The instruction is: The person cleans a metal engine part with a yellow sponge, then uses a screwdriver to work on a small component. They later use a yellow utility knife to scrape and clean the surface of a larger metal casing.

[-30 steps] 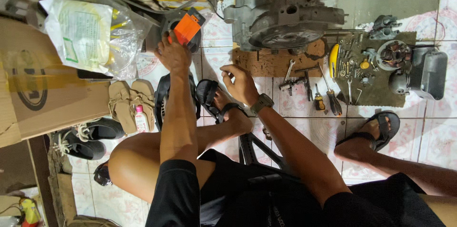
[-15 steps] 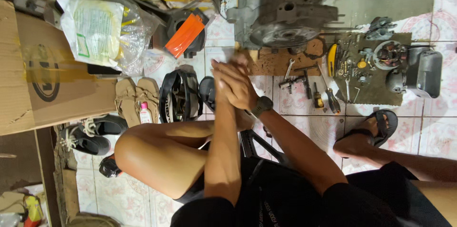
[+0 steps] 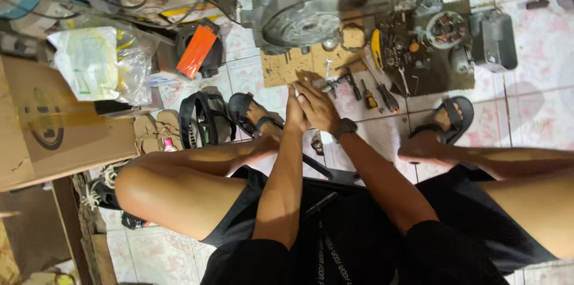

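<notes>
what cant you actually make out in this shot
- Head view: whatever the left hand and right hand pinch is hidden, since they press together; only a pale tip shows.
- Head view: the small tools on the cardboard sheet are too small to identify.
- Head view: the engine casing is cut off by the top edge.
- Head view: the contents of the plastic bag are blurred by wrinkled film.

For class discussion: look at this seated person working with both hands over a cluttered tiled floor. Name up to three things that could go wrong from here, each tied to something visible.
1. The left hand and right hand are pressed together around a small pale item; it might slip and get lost among the loose tools.
2. Feet in open sandals sit close to screwdrivers, so a stubbed or cut toe seems possible.
3. The heavy engine casing rests on cardboard and could shift if bumped.
</notes>
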